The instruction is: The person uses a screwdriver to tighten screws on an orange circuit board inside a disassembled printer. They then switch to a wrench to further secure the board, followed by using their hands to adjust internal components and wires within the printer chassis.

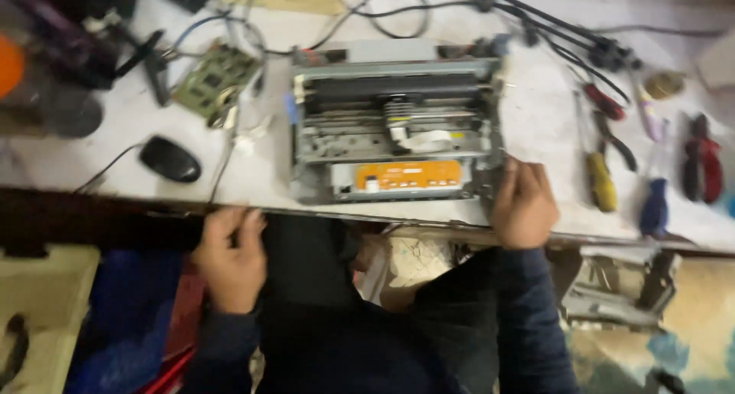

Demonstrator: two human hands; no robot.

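Resting at the bench (536,126) front edge, the stripped grey printer (394,126) showed its orange circuit board, my right hand (524,204) clasped on its near right corner. My left hand (230,256) curled loosely below the edge, holding nothing I could make out. Motion blur smeared details; screwdrivers (605,176) crowded the right, a black mouse (170,159) the left.

Electronics repair workshop, opened printer (394,126), loose circuit board (214,80), screwdrivers (601,181), cables (551,26)
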